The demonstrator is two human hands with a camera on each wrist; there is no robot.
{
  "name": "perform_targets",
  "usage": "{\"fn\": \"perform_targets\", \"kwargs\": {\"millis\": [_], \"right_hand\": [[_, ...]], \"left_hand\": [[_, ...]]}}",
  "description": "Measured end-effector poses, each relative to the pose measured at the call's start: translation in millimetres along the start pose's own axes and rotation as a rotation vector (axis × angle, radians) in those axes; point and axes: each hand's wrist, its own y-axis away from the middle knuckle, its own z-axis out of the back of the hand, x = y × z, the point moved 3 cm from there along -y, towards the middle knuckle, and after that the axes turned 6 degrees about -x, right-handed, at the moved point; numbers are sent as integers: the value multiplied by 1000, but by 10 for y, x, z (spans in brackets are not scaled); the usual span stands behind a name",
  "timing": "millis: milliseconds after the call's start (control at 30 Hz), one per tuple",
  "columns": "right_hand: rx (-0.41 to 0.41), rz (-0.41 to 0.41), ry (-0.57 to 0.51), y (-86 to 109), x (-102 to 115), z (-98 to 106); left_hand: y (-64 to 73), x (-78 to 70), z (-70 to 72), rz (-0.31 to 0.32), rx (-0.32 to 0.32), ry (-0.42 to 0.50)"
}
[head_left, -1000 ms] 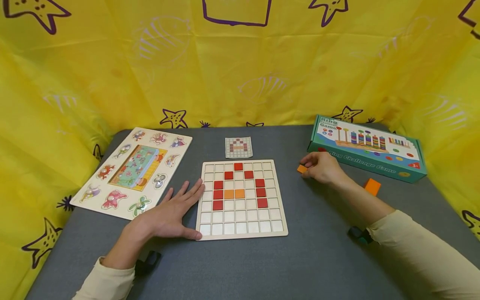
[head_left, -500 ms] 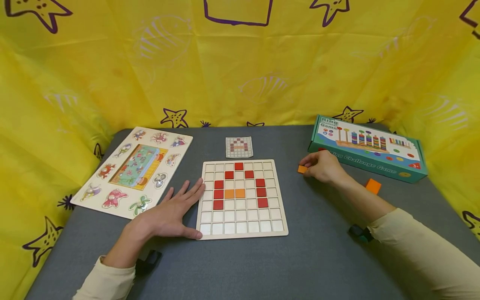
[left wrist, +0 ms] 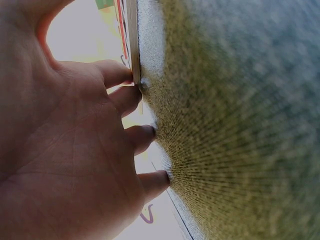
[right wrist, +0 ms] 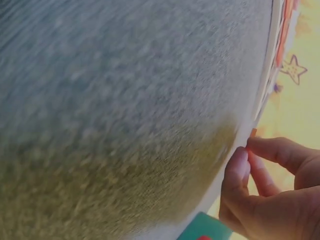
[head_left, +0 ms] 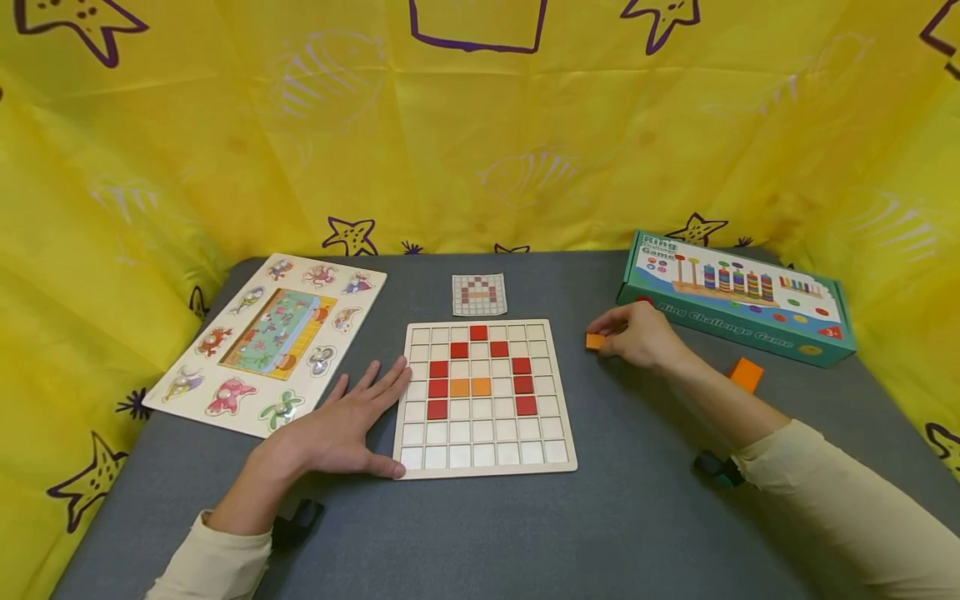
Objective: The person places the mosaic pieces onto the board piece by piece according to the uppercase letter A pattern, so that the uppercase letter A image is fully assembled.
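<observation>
A wooden grid board (head_left: 491, 473) lies at the middle of the table in the head view. Red tiles (head_left: 438, 387) form an arch in its squares, and two orange tiles (head_left: 480, 387) sit side by side inside it. My left hand (head_left: 337, 429) rests at the board's left edge, fingers spread, thumb at the near left corner. To the right of the board, my right hand (head_left: 641, 337) pinches an orange tile (head_left: 593, 342) between thumb and fingers, low over the table. In the right wrist view only a sliver of that tile (right wrist: 253, 132) shows past the fingertips.
Behind the board lies a small pattern card (head_left: 479, 295). A sea-animal puzzle board (head_left: 247, 333) is on the left. At the right stands a green Ring Challenge Game box (head_left: 735, 296), with an orange block (head_left: 746, 374) partly behind my right forearm. A yellow curtain (head_left: 450, 125) surrounds the table.
My right hand has shifted slightly left toward the board with the orange tile between its fingers. My left hand stays in place.
</observation>
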Motion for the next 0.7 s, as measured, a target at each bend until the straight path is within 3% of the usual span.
{"fn": "perform_targets", "kwargs": {"millis": [700], "right_hand": [[61, 33, -22, 63, 319, -291]], "left_hand": [[-2, 8, -6, -1, -6, 3]]}}
